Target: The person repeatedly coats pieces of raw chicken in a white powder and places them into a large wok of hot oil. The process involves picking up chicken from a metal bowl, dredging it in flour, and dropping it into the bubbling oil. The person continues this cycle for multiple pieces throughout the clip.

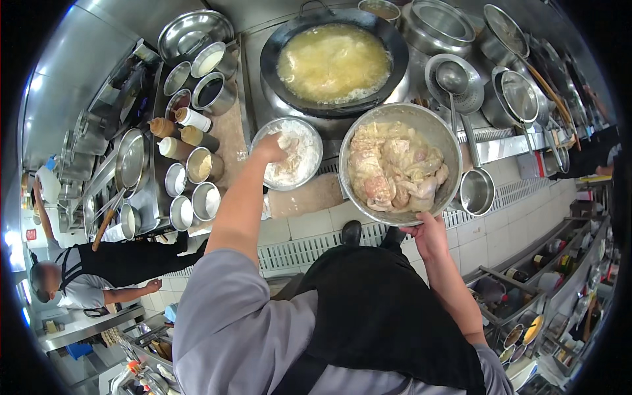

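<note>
My left hand (272, 148) reaches into a round metal bowl (256, 170) of white flour (306, 143). Its fingertips are in the flour beside a pale, flour-dusted piece of food (290, 157); whether they grip it is unclear. With my right hand (427, 234) I hold the near rim of a larger steel bowl (456, 148), fingers beneath and thumb at the edge. Raw marinated chicken pieces (395, 163) fill it, wet and yellowish. Just beyond both bowls stands a black wok (269, 64) of bubbling oil (340, 54), with pale pieces frying in it.
Sauce bottles (173, 148) and several metal seasoning pots (207, 200) stand left. A ladle (452, 79) rests on a perforated strainer (459, 106) at right, above a steel saucepan (477, 191). Another person (74, 276) stands at left; floor grating (291, 254) runs below.
</note>
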Demonstrator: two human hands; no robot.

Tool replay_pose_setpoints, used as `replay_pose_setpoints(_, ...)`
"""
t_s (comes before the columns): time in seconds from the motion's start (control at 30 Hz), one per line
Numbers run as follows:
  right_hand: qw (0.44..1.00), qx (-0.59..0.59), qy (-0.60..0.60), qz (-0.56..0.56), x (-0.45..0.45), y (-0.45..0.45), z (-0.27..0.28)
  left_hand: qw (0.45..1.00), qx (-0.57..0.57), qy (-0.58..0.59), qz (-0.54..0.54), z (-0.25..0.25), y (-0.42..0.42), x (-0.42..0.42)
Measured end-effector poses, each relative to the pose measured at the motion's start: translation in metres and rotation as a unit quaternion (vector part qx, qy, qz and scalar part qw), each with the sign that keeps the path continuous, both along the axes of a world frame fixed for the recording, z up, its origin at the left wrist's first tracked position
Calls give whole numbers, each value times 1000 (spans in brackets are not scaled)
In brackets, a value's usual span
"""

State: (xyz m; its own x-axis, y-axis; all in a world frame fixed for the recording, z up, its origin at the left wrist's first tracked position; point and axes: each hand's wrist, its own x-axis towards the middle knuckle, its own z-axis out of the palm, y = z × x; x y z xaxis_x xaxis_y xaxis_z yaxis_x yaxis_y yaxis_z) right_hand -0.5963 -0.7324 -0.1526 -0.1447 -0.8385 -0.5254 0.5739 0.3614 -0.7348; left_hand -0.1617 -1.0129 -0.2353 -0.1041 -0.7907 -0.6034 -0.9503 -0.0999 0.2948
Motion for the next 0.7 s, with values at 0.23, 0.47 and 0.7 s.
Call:
replay_pose_setpoints(0.23,1000,1,-2,7,1,-1,0,998,-36,-57,9,-50,29,17)
replay_pose_setpoints(0.47,1000,-2,-9,11,-2,0,0,994,-46,79,65,-4,18,11)
replay_pose_setpoints(0.7,1000,-4,1,12,2,-1,8,994,-102,27,13,18,20,-2)
